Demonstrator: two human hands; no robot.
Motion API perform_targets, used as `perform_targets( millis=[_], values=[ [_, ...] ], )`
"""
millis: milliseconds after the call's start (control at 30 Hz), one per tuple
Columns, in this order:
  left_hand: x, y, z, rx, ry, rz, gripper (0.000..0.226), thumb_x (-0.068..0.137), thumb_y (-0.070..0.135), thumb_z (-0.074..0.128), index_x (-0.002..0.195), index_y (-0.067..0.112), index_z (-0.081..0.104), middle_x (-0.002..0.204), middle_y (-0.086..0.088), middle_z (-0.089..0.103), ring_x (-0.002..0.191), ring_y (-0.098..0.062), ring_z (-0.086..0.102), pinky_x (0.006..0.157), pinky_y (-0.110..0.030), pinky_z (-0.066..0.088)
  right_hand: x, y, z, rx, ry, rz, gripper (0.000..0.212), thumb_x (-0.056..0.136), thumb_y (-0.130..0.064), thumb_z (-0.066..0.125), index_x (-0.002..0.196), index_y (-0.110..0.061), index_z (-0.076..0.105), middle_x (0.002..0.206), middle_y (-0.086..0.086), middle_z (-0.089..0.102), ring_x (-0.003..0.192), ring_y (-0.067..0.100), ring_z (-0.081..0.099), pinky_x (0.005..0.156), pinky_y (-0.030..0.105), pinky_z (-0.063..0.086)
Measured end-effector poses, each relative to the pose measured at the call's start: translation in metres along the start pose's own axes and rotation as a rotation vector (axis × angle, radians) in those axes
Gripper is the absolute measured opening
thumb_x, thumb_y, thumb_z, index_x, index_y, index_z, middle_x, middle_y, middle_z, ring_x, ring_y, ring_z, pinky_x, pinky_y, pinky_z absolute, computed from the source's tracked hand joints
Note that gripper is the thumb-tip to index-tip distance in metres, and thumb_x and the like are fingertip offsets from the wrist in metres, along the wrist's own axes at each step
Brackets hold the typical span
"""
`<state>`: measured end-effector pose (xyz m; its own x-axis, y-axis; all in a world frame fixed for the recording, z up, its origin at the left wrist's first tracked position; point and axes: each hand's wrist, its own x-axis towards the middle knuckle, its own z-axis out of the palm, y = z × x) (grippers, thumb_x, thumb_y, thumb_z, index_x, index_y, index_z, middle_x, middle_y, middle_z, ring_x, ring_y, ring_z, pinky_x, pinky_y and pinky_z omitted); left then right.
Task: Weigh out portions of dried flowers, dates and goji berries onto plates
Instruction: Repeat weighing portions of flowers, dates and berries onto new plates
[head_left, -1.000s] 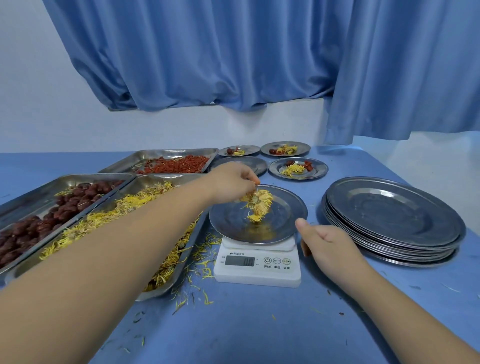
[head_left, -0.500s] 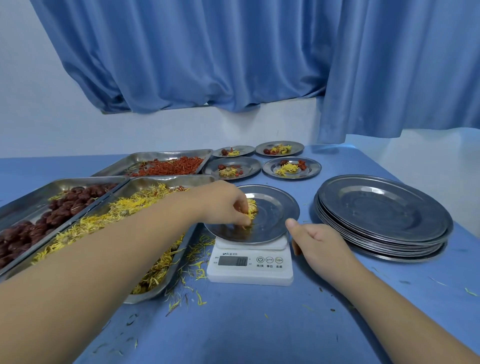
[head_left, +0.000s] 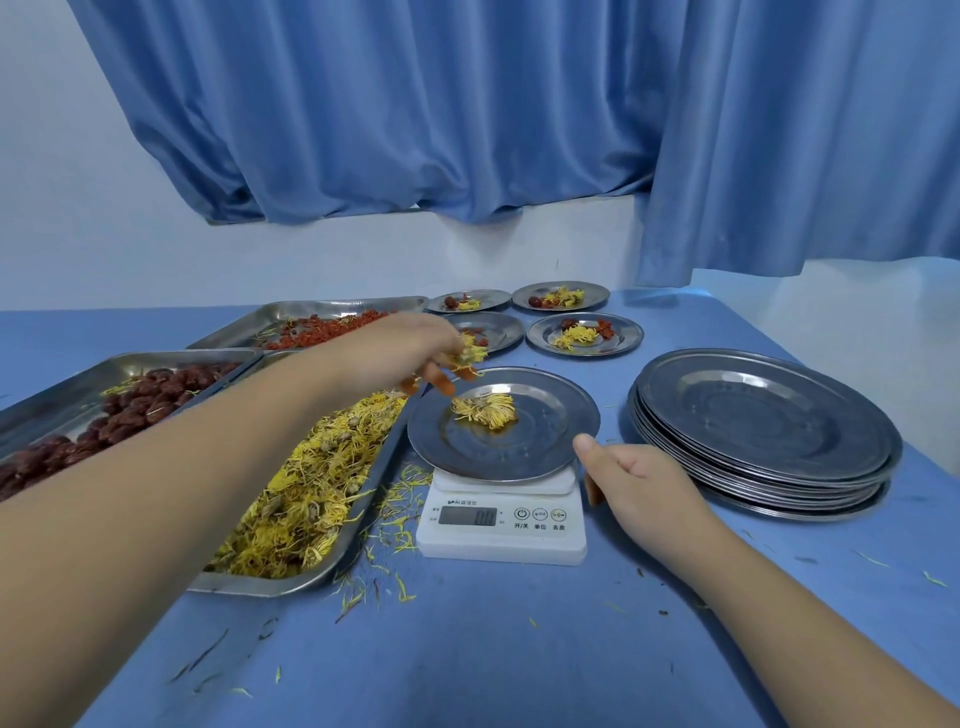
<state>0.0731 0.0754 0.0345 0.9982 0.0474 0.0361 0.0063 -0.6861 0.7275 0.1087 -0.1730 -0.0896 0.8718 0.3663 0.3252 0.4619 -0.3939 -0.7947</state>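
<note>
Right of the flower tray (head_left: 260, 586), the left hand (head_left: 415, 353) pinches a tuft (head_left: 472, 353) of flowers over the far-left rim of the plate (head_left: 550, 447); it should drop strands few at a time onto the clump (head_left: 485, 410) already there, pausing for the scale (head_left: 501, 543) to settle. That hand is blurred, the display (head_left: 467, 516) digits are hard to read, and the right hand (head_left: 639, 478), loosely curled and holding nothing, hides whether its fingers touch the scale.
</note>
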Motion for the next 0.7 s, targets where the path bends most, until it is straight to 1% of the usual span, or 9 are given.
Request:
perform_targets(
  millis=[100,200,267,333,400,467,600,633,700],
  values=[
    [-0.009,-0.019,-0.022,0.113,0.077,-0.009,0.017,0.096,0.033,0.052,0.095,0.025,0.066,0.078,0.009,0.071,0.073,-0.003,0.069,0.068,-0.029,0.044,0.0,0.0,0.001,-0.012,0.009,0.006,0.061,0.092,-0.053,0.044,0.059,-0.002,0.051,0.046,-0.008,0.039,0.044,0.005,0.035,0.045,0.018,0.028],
    [-0.017,-0.046,-0.041,0.38,0.223,-0.02,0.002,0.09,0.032,0.061,0.09,0.033,0.063,0.081,0.009,0.068,0.072,-0.009,0.063,0.062,-0.025,0.04,-0.001,-0.001,0.001,-0.014,0.006,0.033,0.057,0.093,-0.052,0.044,0.058,-0.009,0.053,0.042,-0.009,0.041,0.041,0.003,0.037,0.05,0.024,0.03],
    [-0.023,-0.066,-0.051,0.5,0.269,-0.052,0.01,0.087,0.026,0.064,0.091,0.035,0.06,0.089,0.011,0.064,0.071,-0.006,0.057,0.057,-0.024,0.038,-0.001,-0.002,-0.001,-0.001,0.003,0.05,0.055,0.093,-0.054,0.043,0.056,-0.014,0.054,0.041,-0.009,0.041,0.04,0.004,0.036,0.051,0.027,0.031],
    [-0.03,-0.083,-0.058,0.471,0.268,-0.086,0.016,0.085,0.025,0.069,0.098,0.032,0.062,0.095,0.01,0.064,0.075,-0.006,0.058,0.058,-0.024,0.04,0.0,-0.001,-0.001,0.014,0.014,0.056,0.055,0.093,-0.053,0.044,0.056,-0.014,0.055,0.041,-0.008,0.04,0.041,0.006,0.036,0.053,0.028,0.031],
    [-0.036,-0.096,-0.064,0.476,0.248,-0.09,0.029,0.081,0.03,0.075,0.108,0.031,0.062,0.1,0.011,0.064,0.084,-0.003,0.057,0.065,-0.025,0.041,-0.001,0.0,0.001,0.002,0.028,0.051,0.054,0.093,-0.053,0.044,0.059,-0.011,0.054,0.041,-0.008,0.041,0.041,0.006,0.036,0.053,0.028,0.031],
    [-0.042,-0.105,-0.068,0.483,0.247,-0.078,0.037,0.081,0.032,0.076,0.114,0.029,0.062,0.103,0.01,0.063,0.086,-0.002,0.056,0.069,-0.026,0.04,-0.002,0.0,0.002,-0.048,0.036,0.032,0.053,0.093,-0.051,0.045,0.059,-0.011,0.053,0.042,-0.009,0.042,0.041,0.004,0.036,0.052,0.027,0.03],
    [-0.056,-0.115,-0.075,0.35,0.273,-0.051,0.022,0.087,0.029,0.069,0.108,0.032,0.063,0.096,0.013,0.065,0.077,0.001,0.063,0.06,-0.018,0.04,-0.004,-0.004,0.004,-0.112,0.054,0.014,0.055,0.093,-0.046,0.048,0.054,-0.007,0.045,0.043,-0.006,0.039,0.042,0.007,0.034,0.049,0.027,0.031],
    [-0.059,-0.117,-0.078,0.329,0.274,-0.041,0.019,0.089,0.029,0.067,0.107,0.033,0.064,0.095,0.014,0.066,0.075,0.002,0.063,0.06,-0.017,0.039,-0.006,-0.005,0.004,-0.116,0.069,0.006,0.056,0.094,-0.043,0.049,0.053,-0.005,0.042,0.044,-0.005,0.038,0.042,0.009,0.033,0.047,0.025,0.03],
    [-0.065,-0.118,-0.083,0.32,0.273,-0.015,0.016,0.092,0.03,0.063,0.107,0.033,0.065,0.098,0.016,0.065,0.082,0.002,0.061,0.065,-0.016,0.039,-0.01,-0.007,0.003,-0.138,0.121,-0.028,0.057,0.094,-0.038,0.051,0.053,-0.003,0.034,0.046,0.0,0.032,0.044,0.012,0.028,0.045,0.023,0.025]
  ],
)
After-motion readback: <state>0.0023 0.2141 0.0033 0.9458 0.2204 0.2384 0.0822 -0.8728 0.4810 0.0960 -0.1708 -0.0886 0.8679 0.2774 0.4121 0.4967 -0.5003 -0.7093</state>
